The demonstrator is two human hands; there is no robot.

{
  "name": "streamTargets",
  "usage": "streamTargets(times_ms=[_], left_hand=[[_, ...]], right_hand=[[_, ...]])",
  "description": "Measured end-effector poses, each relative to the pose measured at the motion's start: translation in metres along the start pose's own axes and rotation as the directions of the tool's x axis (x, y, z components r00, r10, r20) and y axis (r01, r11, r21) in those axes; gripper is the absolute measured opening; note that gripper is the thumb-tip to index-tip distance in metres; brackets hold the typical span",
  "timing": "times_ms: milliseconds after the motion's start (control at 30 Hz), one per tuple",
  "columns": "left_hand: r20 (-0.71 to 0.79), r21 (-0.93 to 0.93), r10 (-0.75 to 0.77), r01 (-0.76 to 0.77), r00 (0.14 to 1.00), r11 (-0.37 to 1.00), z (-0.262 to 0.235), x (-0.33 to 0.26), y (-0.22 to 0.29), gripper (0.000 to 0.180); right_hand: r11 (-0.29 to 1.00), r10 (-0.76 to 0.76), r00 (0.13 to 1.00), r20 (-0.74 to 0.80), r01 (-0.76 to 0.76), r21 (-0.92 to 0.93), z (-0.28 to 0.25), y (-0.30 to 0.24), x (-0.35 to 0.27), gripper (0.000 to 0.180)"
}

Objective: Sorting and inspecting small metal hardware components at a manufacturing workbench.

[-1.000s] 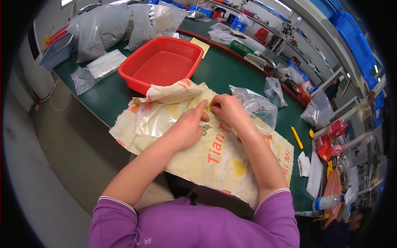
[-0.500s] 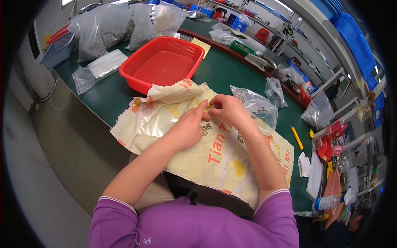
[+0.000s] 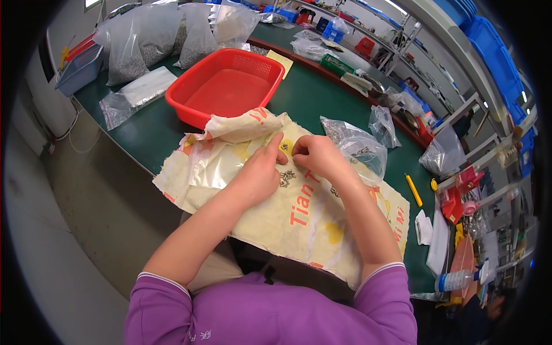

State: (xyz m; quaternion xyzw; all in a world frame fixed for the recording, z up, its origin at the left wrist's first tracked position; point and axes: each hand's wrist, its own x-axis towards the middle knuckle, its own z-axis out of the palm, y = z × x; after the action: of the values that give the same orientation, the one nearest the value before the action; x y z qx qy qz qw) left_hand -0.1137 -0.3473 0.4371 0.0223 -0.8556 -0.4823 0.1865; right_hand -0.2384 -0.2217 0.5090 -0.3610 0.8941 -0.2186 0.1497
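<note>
My left hand (image 3: 261,172) rests on a cream cloth (image 3: 267,227) with yellow and orange print. Its index finger is stretched forward and the thumb stands a little apart, with nothing visible between them. Facing it, my right hand (image 3: 318,154) has thumb and fingers pressed together in a pinch; whatever they hold, if anything, is hidden. Between the two hands a tiny metal piece (image 3: 285,148) lies on a yellow patch of the cloth. Just below sits a small pile of metal pieces (image 3: 286,177). More metal pieces (image 3: 334,191) show beside my right forearm, partly covered by it.
A red plastic basket (image 3: 221,86) stands beyond the cloth on the green table (image 3: 322,103). Clear bags of metal parts (image 3: 127,60) line the far left, and another bag (image 3: 359,144) lies right of my hand. A yellow cutter (image 3: 413,191) and a bottle (image 3: 454,281) are at the right.
My hands have drawn slightly apart, uncovering the tiny metal piece on the yellow patch between them. The right hand has shifted a little to the right.
</note>
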Motion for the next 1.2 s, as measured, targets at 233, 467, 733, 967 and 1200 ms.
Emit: streamTargets(times_ms=[233, 467, 733, 967, 1200], left_hand=[[-0.035, 0.041, 0.062, -0.060, 0.997, 0.997, 0.002, 0.002, -0.004, 0.072], [0.055, 0.025, 0.068, -0.070, 0.996, 0.997, -0.004, 0.000, 0.000, 0.069], [0.064, -0.022, 0.019, -0.018, 0.998, 1.000, -0.004, 0.001, 0.004, 0.065], [0.101, -0.056, 0.026, -0.020, 0.995, 0.998, -0.007, -0.002, 0.004, 0.068], [0.187, -0.011, 0.016, -0.014, 0.982, 1.000, -0.015, -0.003, 0.014, 0.072]], right_hand=[[0.991, -0.131, 0.991, 0.037, 0.130, 0.022, 0.006, 0.000, -0.019, 0.021], [0.989, -0.144, 0.990, 0.003, 0.144, 0.029, -0.002, 0.004, -0.045, 0.020], [0.925, -0.379, 0.912, -0.157, 0.373, -0.064, 0.020, 0.018, -0.050, 0.015], [0.939, -0.334, 0.942, -0.018, 0.331, -0.089, 0.008, 0.020, -0.055, 0.015], [0.962, -0.260, 0.965, 0.024, 0.257, 0.089, 0.008, 0.010, -0.059, 0.018]])
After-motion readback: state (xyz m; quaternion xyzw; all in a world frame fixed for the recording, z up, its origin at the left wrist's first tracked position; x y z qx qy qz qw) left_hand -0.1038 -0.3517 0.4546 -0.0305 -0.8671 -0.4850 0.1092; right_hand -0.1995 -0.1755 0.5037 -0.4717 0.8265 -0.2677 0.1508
